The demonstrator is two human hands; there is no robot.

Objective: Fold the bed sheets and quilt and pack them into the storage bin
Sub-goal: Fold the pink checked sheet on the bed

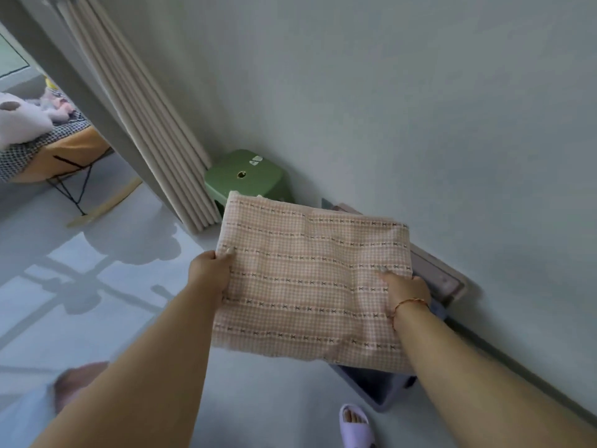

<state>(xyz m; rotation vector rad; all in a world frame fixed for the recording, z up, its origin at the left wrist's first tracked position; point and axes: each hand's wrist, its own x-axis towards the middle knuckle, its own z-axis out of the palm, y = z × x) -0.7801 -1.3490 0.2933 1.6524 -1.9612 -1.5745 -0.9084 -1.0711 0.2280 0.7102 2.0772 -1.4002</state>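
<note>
A folded pink checked sheet (307, 279) with rows of small dark marks is held flat in the air in front of me. My left hand (210, 273) grips its left edge, thumb on top. My right hand (405, 291), with a red cord at the wrist, grips its right side, thumb on top. Under the sheet stands a dark grey-blue storage bin (371, 391) on the floor by the wall; only its near corner and a bit of its right rim show. Its inside is hidden by the sheet.
A mauve lid (442, 276) lies against the wall behind the bin. A green stool (245, 179) stands in the corner beside beige curtains (155, 140). A rocking chair (58, 156) with soft toys is far left. My foot in a lilac slipper (355, 425) is near the bin.
</note>
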